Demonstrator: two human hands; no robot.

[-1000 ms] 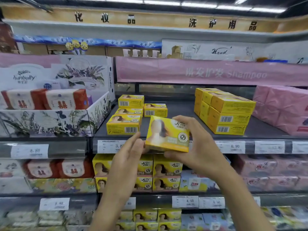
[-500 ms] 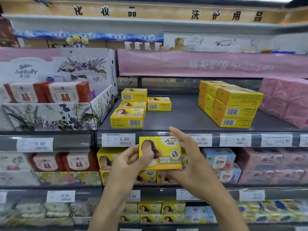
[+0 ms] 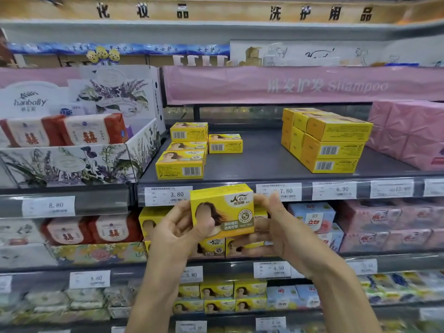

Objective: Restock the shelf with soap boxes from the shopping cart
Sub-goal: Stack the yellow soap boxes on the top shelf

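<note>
Head view, the only camera: the yellow soap box (image 3: 222, 211) is held upright between both hands, printed face toward the camera and long axis running left to right, in front of the price rail (image 3: 168, 194) of the grey shelf (image 3: 259, 162). At the box's left end the left hand (image 3: 177, 227) pinches it, thumb pressed on the printed face and fingers behind. At the right end the right hand (image 3: 281, 234) grips with fingertips curled round the edge; its contact at the back is hidden. The box sits squarely between the two grips, neither hand plainly nearer. The destination is judged to be the shelf deck above and beyond the box. There the matching yellow boxes (image 3: 180, 164) lie flat at the left, a taller yellow stack (image 3: 329, 143) stands at the right, and bare deck lies between. Placement would call for lifting over the rail and laying the box flat. No shopping cart is in view.
</note>
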